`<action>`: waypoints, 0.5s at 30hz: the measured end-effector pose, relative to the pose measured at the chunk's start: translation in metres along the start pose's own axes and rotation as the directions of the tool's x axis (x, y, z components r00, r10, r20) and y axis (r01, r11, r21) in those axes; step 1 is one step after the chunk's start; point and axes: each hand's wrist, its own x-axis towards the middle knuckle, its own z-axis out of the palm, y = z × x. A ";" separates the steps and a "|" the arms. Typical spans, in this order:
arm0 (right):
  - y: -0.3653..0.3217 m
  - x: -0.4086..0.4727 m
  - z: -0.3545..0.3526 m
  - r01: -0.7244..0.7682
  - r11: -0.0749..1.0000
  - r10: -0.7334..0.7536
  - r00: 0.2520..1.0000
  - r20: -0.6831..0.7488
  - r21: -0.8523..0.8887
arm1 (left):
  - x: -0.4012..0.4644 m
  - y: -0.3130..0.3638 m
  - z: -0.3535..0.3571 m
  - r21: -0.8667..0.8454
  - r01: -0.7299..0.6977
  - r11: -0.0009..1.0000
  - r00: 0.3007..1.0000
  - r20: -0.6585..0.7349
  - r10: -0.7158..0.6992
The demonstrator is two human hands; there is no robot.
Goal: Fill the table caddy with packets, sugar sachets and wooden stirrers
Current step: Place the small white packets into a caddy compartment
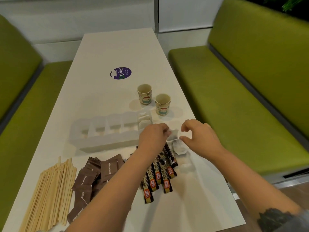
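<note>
my left hand (154, 136) pinches a small white paper tea bag packet (172, 135) at the right end of the long white plastic caddy (103, 131). my right hand (199, 136) is just beside it, with finger and thumb curled close together. i cannot tell if they hold a bit of the packet or nothing at all.

the caddy sits across the middle of the white worktop (117, 47). its slot on the far right has a few white tea bags (144, 120) in it. the other slots look empty.

i think the step now is to put this packet in with the other tea bags. to do it well, i should hold it by the top edge, stand it up straight and slide it in next to the ones in there, all facing the same way. i should not squash it, because it is soft and thin.

one more clear tea bag packet (179, 148) lies near my right hand. it can go next.

the black coffee stick packets (158, 174), the brown sugar sachets (93, 174) and the pale wooden stirrers (50, 195) lie in heaps on the near side of the worktop. each kind should get its own slot.

two small paper cups (153, 98) stand behind the caddy. i should keep my arms low so i don't knock them over.
</note>
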 end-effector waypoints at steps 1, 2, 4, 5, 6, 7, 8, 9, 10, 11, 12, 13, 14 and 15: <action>0.002 -0.003 0.000 0.022 1.000 -0.021 0.999 0.029 -0.017 | 0.002 0.000 -0.001 -0.004 -0.001 1.000 1.000 -0.011 0.000; 0.004 -0.006 0.001 0.042 0.998 -0.038 0.996 0.086 -0.040 | 0.003 -0.001 -0.001 -0.006 -0.002 1.000 1.000 -0.023 0.002; 0.006 -0.011 0.004 0.069 0.994 -0.051 0.977 0.207 -0.082 | 0.006 -0.001 -0.002 -0.010 -0.005 1.000 0.999 -0.040 0.005; 0.007 -0.012 0.006 0.077 0.992 -0.052 0.969 0.242 -0.097 | 0.008 -0.001 -0.002 -0.011 -0.006 1.000 0.999 -0.046 0.005; 0.008 -0.012 0.008 0.081 0.991 -0.050 0.964 0.261 -0.106 | 0.009 -0.001 -0.001 -0.013 -0.005 1.000 0.999 -0.049 0.005; 0.009 -0.013 0.009 0.080 0.990 -0.046 0.961 0.272 -0.115 | 0.010 -0.001 -0.001 -0.016 -0.007 1.000 0.999 -0.048 0.007; 0.009 -0.012 0.011 0.083 0.988 -0.044 0.959 0.279 -0.128 | 0.011 -0.001 0.000 -0.019 -0.012 1.000 0.999 -0.046 0.012; 0.010 -0.012 0.012 0.089 0.986 -0.044 0.957 0.287 -0.144 | 0.011 -0.001 0.001 -0.021 -0.018 1.000 0.999 -0.044 0.017; 0.010 -0.012 0.014 0.096 0.983 -0.046 0.955 0.292 -0.159 | 0.012 -0.001 0.001 -0.026 -0.021 0.999 0.999 -0.041 0.020; 0.010 -0.011 0.015 0.102 0.981 -0.049 0.955 0.292 -0.168 | 0.012 -0.001 0.002 -0.033 -0.022 0.999 0.999 -0.038 0.021; 0.011 -0.010 0.016 0.104 0.980 -0.051 0.956 0.288 -0.168 | 0.012 -0.001 0.003 -0.039 -0.021 0.999 0.999 -0.035 0.020; 0.011 -0.009 0.017 0.100 0.981 -0.050 0.958 0.282 -0.165 | 0.012 -0.002 0.003 -0.041 -0.020 0.999 0.999 -0.032 0.018; 0.012 -0.009 0.018 0.094 0.982 -0.046 0.960 0.276 -0.161 | 0.012 -0.002 0.004 -0.042 -0.019 0.999 0.999 -0.029 0.017; 0.012 -0.008 0.019 0.090 0.983 -0.043 0.961 0.272 -0.161 | 0.012 -0.002 0.004 -0.044 -0.017 0.999 0.999 -0.028 0.016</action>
